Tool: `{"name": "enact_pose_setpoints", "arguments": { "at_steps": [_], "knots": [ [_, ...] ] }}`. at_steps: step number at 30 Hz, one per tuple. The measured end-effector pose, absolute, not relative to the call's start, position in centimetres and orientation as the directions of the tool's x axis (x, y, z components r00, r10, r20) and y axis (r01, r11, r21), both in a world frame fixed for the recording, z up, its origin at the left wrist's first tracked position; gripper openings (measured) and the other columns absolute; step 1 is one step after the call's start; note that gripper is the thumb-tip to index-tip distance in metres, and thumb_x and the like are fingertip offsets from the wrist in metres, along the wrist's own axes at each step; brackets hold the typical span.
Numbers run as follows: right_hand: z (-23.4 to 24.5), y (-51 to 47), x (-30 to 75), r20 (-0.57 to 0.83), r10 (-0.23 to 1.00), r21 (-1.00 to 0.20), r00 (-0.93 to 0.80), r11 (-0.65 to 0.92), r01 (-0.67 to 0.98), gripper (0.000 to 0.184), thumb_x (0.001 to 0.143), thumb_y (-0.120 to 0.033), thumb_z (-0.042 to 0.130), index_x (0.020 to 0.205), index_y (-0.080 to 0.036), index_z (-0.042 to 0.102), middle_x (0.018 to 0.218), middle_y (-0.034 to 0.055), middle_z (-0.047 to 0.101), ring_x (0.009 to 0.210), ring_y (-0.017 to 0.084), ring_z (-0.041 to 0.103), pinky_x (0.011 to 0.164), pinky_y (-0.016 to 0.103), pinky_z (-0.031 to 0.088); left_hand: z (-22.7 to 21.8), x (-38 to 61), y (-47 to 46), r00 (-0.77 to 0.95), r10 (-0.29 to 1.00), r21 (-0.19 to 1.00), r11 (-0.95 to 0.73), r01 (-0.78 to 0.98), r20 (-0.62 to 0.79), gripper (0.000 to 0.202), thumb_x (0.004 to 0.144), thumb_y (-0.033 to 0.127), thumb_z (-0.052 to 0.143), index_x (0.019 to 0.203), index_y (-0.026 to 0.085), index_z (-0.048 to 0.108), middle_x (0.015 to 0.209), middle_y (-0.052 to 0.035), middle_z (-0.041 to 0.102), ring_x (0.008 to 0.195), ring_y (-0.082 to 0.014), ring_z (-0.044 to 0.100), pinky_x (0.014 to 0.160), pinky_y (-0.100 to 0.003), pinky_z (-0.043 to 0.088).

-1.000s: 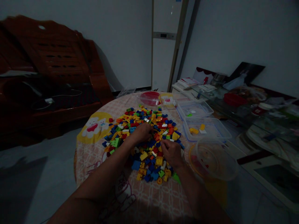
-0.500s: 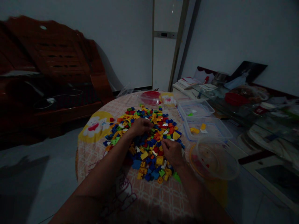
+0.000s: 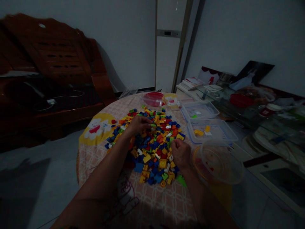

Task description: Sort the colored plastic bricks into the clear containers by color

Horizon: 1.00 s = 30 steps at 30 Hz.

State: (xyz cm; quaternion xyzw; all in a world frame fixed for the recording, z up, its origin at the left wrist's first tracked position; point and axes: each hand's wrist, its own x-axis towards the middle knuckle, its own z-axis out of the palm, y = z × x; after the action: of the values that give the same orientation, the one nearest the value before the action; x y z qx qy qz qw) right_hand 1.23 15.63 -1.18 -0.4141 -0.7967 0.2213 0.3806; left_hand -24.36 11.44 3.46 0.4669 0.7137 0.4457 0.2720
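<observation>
A wide heap of toy building bricks [image 3: 147,158] in yellow, blue, red, green, orange and white is spread over the round table. Above the heap's middle, my left hand [image 3: 138,125] is closed, with a green building brick [image 3: 152,125] at its fingertips. My right hand [image 3: 182,153] is at the heap's right edge, thumb and fingers pinched together. Whatever those right fingers may hold is too dark and small to make out. Beneath both hands, some bricks are hidden.
The table wears a patterned cloth [image 3: 164,198]. On its right are a clear container [image 3: 228,140] with a few yellow and white pieces, another clear container [image 3: 212,111], and a round tub [image 3: 234,168]. A red basket [image 3: 153,99] stands at the back. Beyond is a cluttered glass table [image 3: 221,101].
My left hand has shifted left and slightly away from me, the green brick now showing at its fingertips. My right hand has moved a little to the right, still pinched.
</observation>
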Motion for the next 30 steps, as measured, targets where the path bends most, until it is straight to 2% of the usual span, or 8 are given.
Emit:
{"name": "enact_pose_setpoints", "arguments": {
  "at_steps": [3,7,11,13,15,18,22,30],
  "knots": [
    [-0.8,15.9,1.6,0.391,0.84,-0.664,-0.375,0.54,0.518,0.029,0.089,-0.027,0.047,0.066,-0.02,0.062,0.055,-0.0008,0.055,0.054,0.013,0.051,0.054,0.023,0.031,4.6,-24.7,10.7,-0.505,0.862,0.897,0.19,0.4,0.042,0.031,0.063,0.034,0.077,0.086,0.014,0.076,0.068,-0.0039,0.072,0.06,-0.0158,0.064,0.058,-0.025,0.05],
    [-0.3,16.0,1.9,0.366,0.84,-0.612,-0.401,0.542,0.576,0.032,0.094,-0.026,0.042,0.077,-0.018,0.068,0.067,0.0049,0.066,0.063,0.016,0.06,0.059,0.024,0.036,5.4,-25.0,10.0,-0.604,0.793,0.942,0.14,0.306,0.078,0.036,0.061,0.032,0.078,0.092,0.013,0.076,0.075,-0.0049,0.074,0.065,-0.0158,0.065,0.063,-0.026,0.053],
    [0.0,15.8,1.7,0.277,0.837,-0.507,-0.471,0.544,0.668,0.031,0.095,-0.022,0.045,0.114,-0.016,0.068,0.086,0.0098,0.074,0.073,0.019,0.067,0.063,0.025,0.039,4.8,-24.0,10.2,-0.553,0.832,0.962,0.12,0.244,0.037,0.038,0.06,0.035,0.08,0.09,0.012,0.077,0.071,-0.0055,0.073,0.062,-0.0166,0.065,0.061,-0.027,0.053],
    [0.0,15.7,1.5,0.223,0.832,-0.444,-0.508,0.55,0.707,0.032,0.094,-0.022,0.048,0.12,-0.016,0.066,0.084,0.0102,0.074,0.073,0.02,0.068,0.063,0.026,0.04,4.2,-22.9,10.6,-0.503,0.864,0.979,0.097,0.178,0.006,0.037,0.058,0.035,0.081,0.086,0.011,0.077,0.068,-0.0053,0.072,0.06,-0.0164,0.065,0.061,-0.027,0.053],
    [-0.1,15.7,1.4,0.209,0.83,-0.414,-0.516,0.554,0.722,0.031,0.093,-0.023,0.051,0.117,-0.015,0.067,0.081,0.0104,0.074,0.07,0.021,0.068,0.061,0.026,0.039,3.5,-21.5,11.1,-0.443,0.896,0.991,0.076,0.111,-0.019,0.035,0.057,0.034,0.082,0.082,0.011,0.076,0.065,-0.0049,0.071,0.058,-0.0162,0.064,0.06,-0.027,0.052],
    [-0.5,15.7,1.2,0.317,0.824,-0.494,-0.47,0.566,0.66,0.028,0.091,-0.028,0.054,0.111,-0.014,0.069,0.079,0.0093,0.074,0.067,0.02,0.066,0.061,0.026,0.039,2.9,-19.6,11.5,-0.355,0.934,0.997,0.067,0.047,-0.046,0.032,0.057,0.033,0.083,0.079,0.011,0.075,0.063,-0.0046,0.07,0.059,-0.0163,0.065,0.06,-0.027,0.052],
    [-1.1,15.7,0.9,0.513,0.774,-0.629,-0.371,0.634,0.451,0.032,0.093,-0.037,0.052,0.107,-0.013,0.069,0.067,0.0031,0.068,0.057,0.015,0.058,0.059,0.025,0.039,2.7,-18.0,11.5,-0.279,0.957,0.997,0.064,-0.051,-0.075,0.031,0.059,0.03,0.083,0.082,0.01,0.075,0.068,-0.0053,0.072,0.061,-0.0154,0.065,0.062,-0.026,0.052],
    [-1.0,15.5,0.8,0.581,0.761,-0.687,-0.29,0.649,0.328,0.031,0.091,-0.037,0.054,0.101,-0.013,0.07,0.055,-0.0034,0.054,0.049,0.012,0.047,0.053,0.023,0.036,2.5,-17.3,11.5,-0.151,0.98,0.972,0.099,-0.212,-0.133,0.033,0.055,0.026,0.087,0.08,0.01,0.072,0.068,-0.0055,0.072,0.058,-0.0132,0.065,0.059,-0.023,0.052]
  ]
}}
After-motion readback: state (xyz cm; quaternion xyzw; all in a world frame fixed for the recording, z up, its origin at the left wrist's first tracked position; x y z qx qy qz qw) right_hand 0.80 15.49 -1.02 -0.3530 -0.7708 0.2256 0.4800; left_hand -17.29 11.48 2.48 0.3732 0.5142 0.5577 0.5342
